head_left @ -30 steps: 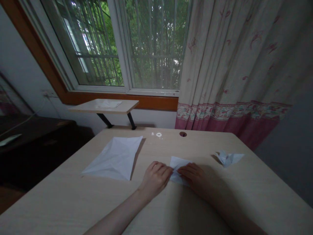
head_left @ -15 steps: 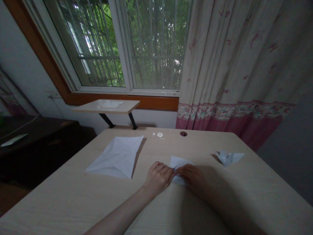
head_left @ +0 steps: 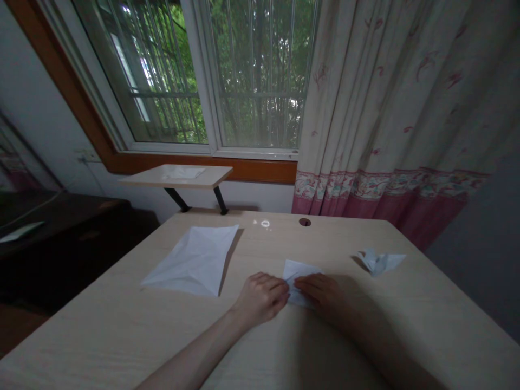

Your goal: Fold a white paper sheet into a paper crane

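Observation:
A small folded sheet of white paper (head_left: 303, 268) lies on the table in front of me, partly covered by both hands. My left hand (head_left: 263, 295) is closed at its left edge, fingers curled and tips against the paper. From the right, my right hand (head_left: 320, 292) presses on it, fingers held together and bent down onto its surface. The right thumb and the paper's lower right part are hidden. A folded paper figure with pointed ends, like an origami bird (head_left: 379, 262), rests farther right, apart from both hands.
A larger creased white sheet (head_left: 197, 262) lies on the left of the table (head_left: 162, 336). A raised shelf (head_left: 150, 177) on black legs carries another white paper (head_left: 184, 172). A round cable hole (head_left: 305, 222) sits near the back edge. Behind are a window and a curtain (head_left: 365, 108).
My left hand has drawn slightly left and down, away from the right fingertips, so a gap shows between them. My right hand has barely moved on the paper.

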A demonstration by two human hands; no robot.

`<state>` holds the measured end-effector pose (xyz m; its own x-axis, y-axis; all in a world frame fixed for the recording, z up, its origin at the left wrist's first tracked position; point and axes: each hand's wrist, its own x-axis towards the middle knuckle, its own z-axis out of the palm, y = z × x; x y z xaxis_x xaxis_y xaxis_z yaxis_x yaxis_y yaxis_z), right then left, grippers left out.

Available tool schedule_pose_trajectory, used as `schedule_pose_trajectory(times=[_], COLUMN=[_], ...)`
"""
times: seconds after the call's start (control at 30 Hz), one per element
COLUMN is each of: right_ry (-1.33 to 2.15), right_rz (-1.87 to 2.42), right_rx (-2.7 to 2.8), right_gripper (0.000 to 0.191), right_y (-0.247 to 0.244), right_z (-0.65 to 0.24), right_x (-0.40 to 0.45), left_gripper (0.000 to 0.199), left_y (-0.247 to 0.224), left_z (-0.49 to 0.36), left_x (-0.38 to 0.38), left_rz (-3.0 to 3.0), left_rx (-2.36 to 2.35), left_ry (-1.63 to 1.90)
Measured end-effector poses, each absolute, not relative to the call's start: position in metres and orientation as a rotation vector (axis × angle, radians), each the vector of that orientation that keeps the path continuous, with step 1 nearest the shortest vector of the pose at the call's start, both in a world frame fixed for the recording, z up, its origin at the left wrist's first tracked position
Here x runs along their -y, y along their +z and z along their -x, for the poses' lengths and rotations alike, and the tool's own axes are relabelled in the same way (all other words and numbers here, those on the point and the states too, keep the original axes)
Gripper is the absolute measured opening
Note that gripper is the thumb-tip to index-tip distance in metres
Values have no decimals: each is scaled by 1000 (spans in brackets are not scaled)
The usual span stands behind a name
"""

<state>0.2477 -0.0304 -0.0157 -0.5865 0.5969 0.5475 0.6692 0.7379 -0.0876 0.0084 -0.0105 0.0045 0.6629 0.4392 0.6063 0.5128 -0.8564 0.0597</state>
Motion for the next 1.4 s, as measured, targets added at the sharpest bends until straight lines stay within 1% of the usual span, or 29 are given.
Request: schedule_pose_trajectory(times=[0.17, 0.33, 0.63, 1.0, 1.23, 1.4], right_ry=[-368, -506, -635, -668, -545, -574], right_rz=[871, 788, 711, 701, 782, 799], right_rx=[2454, 2480, 2463, 2433, 2441, 2422], right_gripper=[25, 27, 29, 33, 30, 30], right_y=[-5, -2, 4, -18, -1, -2], right_z=[-242, -235, -236, -244, -246, -247], right_x=[34, 37, 40, 34, 35, 35], left_gripper=[19, 21, 23, 22, 22, 19], left_y=[2, 4, 2, 1, -1, 1], left_z=[-4, -4, -4, -12, -11, -15], left_x=[7, 7, 7, 11, 10, 11], left_rz=[2800, 2831, 2815, 2721, 2685, 2656], left_rx=[705, 659, 681, 644, 680, 739], left_ry=[-963, -975, -930, -799, -814, -811])
